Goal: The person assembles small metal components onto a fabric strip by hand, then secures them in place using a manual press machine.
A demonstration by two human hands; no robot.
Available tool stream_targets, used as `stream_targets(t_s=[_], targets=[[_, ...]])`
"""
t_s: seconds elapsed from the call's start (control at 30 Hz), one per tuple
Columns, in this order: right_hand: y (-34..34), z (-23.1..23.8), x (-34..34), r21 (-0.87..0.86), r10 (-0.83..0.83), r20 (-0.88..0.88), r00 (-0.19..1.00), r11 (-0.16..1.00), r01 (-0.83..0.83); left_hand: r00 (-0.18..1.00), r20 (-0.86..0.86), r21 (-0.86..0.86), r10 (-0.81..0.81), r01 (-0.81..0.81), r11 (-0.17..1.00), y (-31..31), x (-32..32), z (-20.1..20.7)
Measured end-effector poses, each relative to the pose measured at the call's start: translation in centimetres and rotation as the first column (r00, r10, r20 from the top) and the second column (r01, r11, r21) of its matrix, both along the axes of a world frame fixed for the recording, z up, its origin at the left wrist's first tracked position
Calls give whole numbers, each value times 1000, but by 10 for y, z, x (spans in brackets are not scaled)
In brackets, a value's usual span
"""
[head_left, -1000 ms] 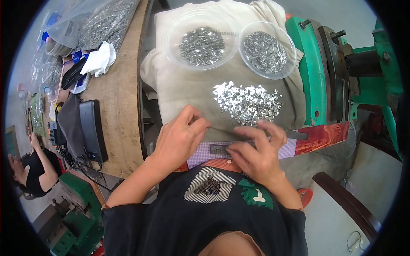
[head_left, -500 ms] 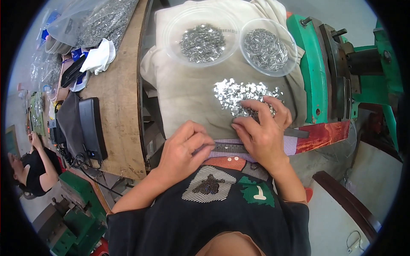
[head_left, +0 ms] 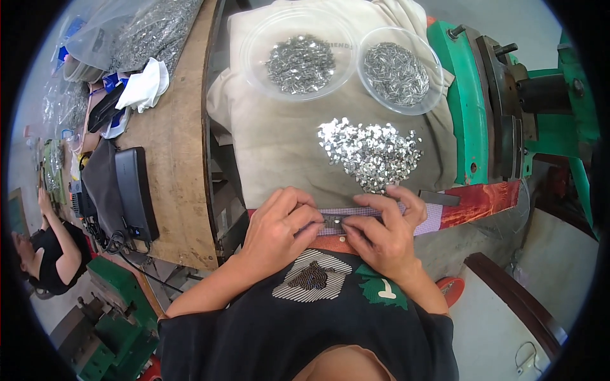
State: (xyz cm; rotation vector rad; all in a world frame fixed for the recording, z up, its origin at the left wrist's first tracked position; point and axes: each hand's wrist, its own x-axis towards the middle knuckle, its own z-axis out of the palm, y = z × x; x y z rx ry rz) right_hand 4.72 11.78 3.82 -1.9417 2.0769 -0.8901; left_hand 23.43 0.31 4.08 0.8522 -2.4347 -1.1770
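The green machine point(head_left: 508, 108) stands along the right side of the work area, heaviest item in view, its red ledge point(head_left: 483, 200) running just past the person's right hand. To the left lies the wooden desk point(head_left: 175, 159), carrying a black case point(head_left: 133, 190), a white cloth point(head_left: 143, 86) and a clear bag of metal parts point(head_left: 136, 32). Between the two, a beige cloth point(head_left: 279, 152) covers the work surface, apparently to keep small parts from rolling off.

On the cloth, at the far edge, stand two clear bowls: the left bowl point(head_left: 254, 47) holds short grey metal pieces, the right bowl point(head_left: 432, 95) holds thin grey pins. Both are within arm's reach but well apart from the hands. Nearer lies a loose pile of shiny flat metal pieces point(head_left: 372, 152), just beyond the right fingers, presumably kept close for picking.

At the near edge lies a lilac strip point(head_left: 432, 219), carrying a small dark metal fitting point(head_left: 333, 221) between the two hands.

Left hand point(head_left: 276, 232): fingers curled down, the grip closed on the left of the fitting, pressing it to the strip. Right hand point(head_left: 381, 232): fingers bent, fingertips pinching the fitting from the right, thumb tucked below. Neither hand is spread.

A second person point(head_left: 44, 244) sits at far left, uninvolved.
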Motion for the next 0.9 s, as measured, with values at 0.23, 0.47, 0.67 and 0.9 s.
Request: stream_targets(t_s=[0.23, 0.47, 0.67, 0.9], targets=[[-15, 2, -13, -17, -32, -45, 998, 999, 31, 1000, -9, 15, -6, 7, 1000, -2, 2, 1], [-55, -3, -22, -48, -21, -184, 983, 999, 12, 999, 29, -61, -38, 40, 997, 3, 2, 3], [-51, 4, -21, 16, 47, -169, 984, 999, -45, 1000, 2, -58, 3, -3, 998, -2, 0, 6], [-33, 7, -30, -4, -92, -173, 981, 996, 92, 996, 38, -264, 87, -74, 962, -32, -37, 3]])
